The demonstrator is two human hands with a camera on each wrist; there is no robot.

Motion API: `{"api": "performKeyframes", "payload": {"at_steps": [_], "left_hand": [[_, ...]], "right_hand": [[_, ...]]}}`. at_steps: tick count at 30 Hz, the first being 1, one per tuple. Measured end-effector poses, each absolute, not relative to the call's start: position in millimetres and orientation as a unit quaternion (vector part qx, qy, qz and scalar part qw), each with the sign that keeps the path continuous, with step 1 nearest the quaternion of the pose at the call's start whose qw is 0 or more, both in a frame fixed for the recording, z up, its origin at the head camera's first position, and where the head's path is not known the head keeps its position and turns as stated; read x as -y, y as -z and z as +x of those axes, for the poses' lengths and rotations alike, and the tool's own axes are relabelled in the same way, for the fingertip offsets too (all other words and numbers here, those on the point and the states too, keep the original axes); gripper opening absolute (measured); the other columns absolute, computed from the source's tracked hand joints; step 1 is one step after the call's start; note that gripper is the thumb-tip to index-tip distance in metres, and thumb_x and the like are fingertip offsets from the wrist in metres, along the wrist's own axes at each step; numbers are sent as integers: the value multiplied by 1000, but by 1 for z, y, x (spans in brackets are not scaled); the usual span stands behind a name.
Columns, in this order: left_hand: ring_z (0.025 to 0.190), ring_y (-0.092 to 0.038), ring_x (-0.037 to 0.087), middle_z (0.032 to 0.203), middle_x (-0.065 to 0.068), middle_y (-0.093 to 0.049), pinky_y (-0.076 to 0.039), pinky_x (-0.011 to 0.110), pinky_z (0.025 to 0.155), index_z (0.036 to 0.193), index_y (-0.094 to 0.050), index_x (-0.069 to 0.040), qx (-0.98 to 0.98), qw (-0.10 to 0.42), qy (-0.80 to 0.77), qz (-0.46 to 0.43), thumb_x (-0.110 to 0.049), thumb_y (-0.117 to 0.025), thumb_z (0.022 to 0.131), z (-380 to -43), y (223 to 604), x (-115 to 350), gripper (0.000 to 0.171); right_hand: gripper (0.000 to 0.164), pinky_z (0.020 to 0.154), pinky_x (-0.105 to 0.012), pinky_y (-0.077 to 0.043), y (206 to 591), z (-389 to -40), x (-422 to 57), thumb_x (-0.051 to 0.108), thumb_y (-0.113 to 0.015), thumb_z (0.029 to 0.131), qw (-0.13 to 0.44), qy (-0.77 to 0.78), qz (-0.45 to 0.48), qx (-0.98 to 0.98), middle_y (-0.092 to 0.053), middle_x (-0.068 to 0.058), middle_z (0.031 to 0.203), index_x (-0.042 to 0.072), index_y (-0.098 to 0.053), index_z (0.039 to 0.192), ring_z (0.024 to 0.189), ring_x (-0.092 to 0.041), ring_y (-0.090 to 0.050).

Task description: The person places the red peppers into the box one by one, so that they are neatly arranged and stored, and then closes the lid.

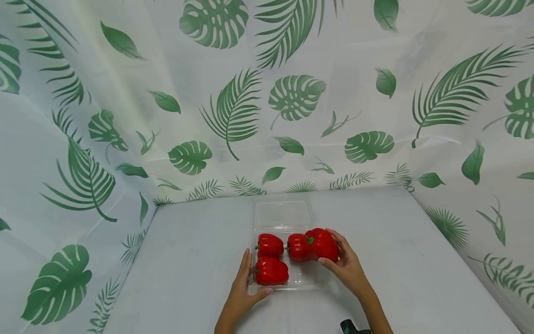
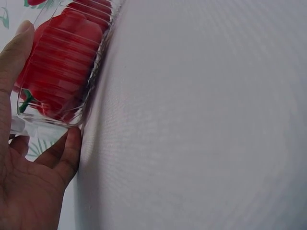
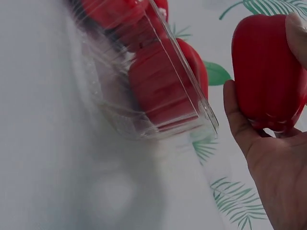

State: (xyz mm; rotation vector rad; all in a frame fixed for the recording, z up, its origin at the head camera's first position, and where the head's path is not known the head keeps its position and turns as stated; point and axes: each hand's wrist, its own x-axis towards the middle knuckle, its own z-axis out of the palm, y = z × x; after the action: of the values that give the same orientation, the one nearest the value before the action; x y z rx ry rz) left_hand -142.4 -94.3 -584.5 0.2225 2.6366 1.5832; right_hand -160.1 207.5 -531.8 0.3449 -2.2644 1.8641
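A clear plastic clamshell container (image 1: 301, 277) stands on the table with its lid (image 1: 282, 213) folded back. Two red bell peppers lie at its left side, the rear pepper (image 1: 270, 245) and the front pepper (image 1: 272, 271). A third pepper (image 1: 296, 247) lies at the back right, partly hidden. My left hand (image 1: 243, 293) holds the container's front left corner, fingers along the side, thumb at the front edge. In my right hand (image 1: 349, 270) is another red bell pepper (image 3: 268, 72), gripped between thumb and fingers and raised above the container's right side.
A white-covered table (image 1: 192, 260) extends around the container. Behind it hangs a white cloth (image 1: 246, 167) printed with green leaves, and similar cloth flanks both sides. A dark object (image 1: 349, 326) shows at the bottom edge, beside the right forearm.
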Motion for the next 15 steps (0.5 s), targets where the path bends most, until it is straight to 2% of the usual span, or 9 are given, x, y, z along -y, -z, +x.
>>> {"api": "performKeyframes", "payload": {"at_steps": [2, 4, 9, 15], "left_hand": [[150, -20, 31, 165, -2, -9, -40, 51, 109, 158, -14, -24, -855, 29, -514, 72, -52, -79, 75, -142, 584, 94, 108], [150, -20, 31, 165, -2, -9, -40, 52, 108, 158, -15, -24, -854, 29, -515, 70, -51, -79, 75, -142, 584, 94, 108], [150, -20, 31, 165, -2, -10, -40, 52, 108, 158, -15, -25, -852, 30, -518, 65, -52, -79, 75, -142, 583, 93, 108], [150, -21, 32, 165, -1, -11, -41, 52, 108, 158, -15, -24, -854, 21, -515, 71, -53, -78, 75, -142, 584, 93, 108]], "right_hand": [[75, 86, -25, -58, 532, -160, -205, 4, -75, 83, 94, -616, 122, 772, -47, -12, 144, 11, -38, 147, 119, 11, -49], [75, 88, -24, -57, 532, -159, -203, 6, -76, 82, 101, -598, 122, 786, -47, -16, 144, 12, -39, 147, 118, 13, -48], [74, 96, -22, -52, 531, -156, -199, 17, -80, 80, 110, -542, 105, 826, -51, -11, 143, 13, -42, 144, 121, 15, -42], [74, 92, -30, -55, 531, -152, -198, 27, -82, 76, 95, -489, 113, 859, -54, -6, 137, 16, -46, 140, 121, -7, -49]]}}
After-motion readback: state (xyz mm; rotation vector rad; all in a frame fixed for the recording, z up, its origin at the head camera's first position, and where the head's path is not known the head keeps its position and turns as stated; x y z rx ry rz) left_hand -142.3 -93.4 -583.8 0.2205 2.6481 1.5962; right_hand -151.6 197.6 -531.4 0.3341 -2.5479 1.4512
